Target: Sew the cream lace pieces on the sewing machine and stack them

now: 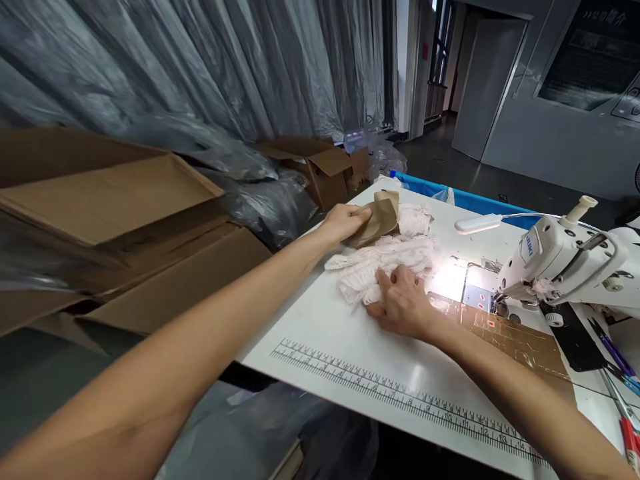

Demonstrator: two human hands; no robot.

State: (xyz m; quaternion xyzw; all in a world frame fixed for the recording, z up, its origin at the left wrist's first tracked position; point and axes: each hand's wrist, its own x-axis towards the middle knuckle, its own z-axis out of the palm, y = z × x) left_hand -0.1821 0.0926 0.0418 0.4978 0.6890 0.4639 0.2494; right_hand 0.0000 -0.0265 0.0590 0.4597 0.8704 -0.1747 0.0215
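Observation:
My left hand (pixel 345 222) reaches far across the white table (pixel 345 347) and grips a folded brown paper piece (pixel 379 218) at the table's far left edge. My right hand (pixel 403 303) rests on a heap of white lace fabric (pixel 385 263), fingers curled and pinching its near edge. The brown paper lies partly on the lace. A white sewing machine (pixel 565 260) stands to the right of the fabric, its needle area lit.
Open cardboard boxes (pixel 115 220) and grey plastic sheeting (pixel 260 200) fill the left side. A printed ruler (pixel 400 393) runs along the table's front. Brown tape (pixel 505 333) covers the surface near the machine. Pens (pixel 620 373) lie at the right edge. A blue bin (pixel 470 199) stands behind.

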